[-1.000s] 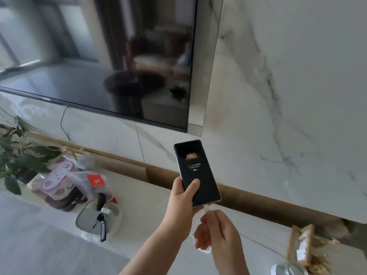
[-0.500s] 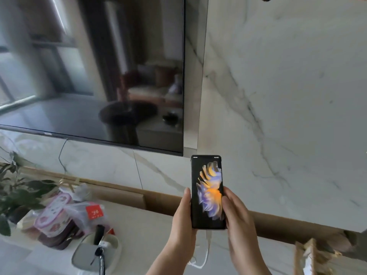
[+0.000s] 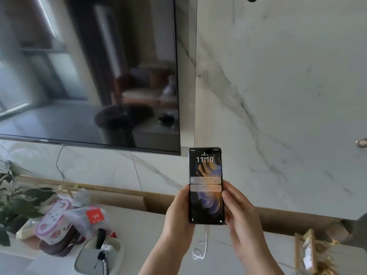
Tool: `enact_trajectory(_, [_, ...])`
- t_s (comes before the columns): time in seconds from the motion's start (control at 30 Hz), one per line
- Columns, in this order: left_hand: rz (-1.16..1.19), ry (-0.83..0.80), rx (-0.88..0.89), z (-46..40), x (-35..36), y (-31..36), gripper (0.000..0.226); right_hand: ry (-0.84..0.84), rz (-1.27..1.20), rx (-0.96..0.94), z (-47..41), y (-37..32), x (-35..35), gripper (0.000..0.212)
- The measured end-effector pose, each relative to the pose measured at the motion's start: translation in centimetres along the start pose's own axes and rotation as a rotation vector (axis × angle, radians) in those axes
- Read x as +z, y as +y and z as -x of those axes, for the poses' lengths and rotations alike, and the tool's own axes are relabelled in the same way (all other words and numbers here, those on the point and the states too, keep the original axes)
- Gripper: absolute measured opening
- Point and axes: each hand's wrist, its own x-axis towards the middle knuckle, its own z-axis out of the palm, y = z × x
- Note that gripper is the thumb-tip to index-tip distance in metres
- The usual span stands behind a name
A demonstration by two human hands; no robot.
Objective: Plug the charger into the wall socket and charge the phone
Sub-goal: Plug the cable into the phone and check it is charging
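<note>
The phone is held upright in the middle of the view, in front of the marble wall and just right of the lower right corner of the television. Its screen is lit and shows the time 11:10, with two notification bars under it. A white cable leaves the bottom edge of the phone and hangs down in a loop above the cabinet top. The left hand grips the left edge of the phone, with the thumb lying along that edge; its other fingers are hidden behind the phone. The right hand holds the right edge, its thumb resting on the side of the screen and the fingers curled behind. On the near left of the cabinet lies a grey tray with keys; further left are some plastic bags and a green plant. At the near right stands a small wooden ornament.
</note>
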Motion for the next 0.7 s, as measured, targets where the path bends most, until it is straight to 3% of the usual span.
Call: enact_trajectory(0.7, [-0.037, -0.023, -0.044, 1.0, 0.2, 1.0, 0.046, -0.013, -0.068, 0.011, 0.5, -1.1, 0.7, 0.028])
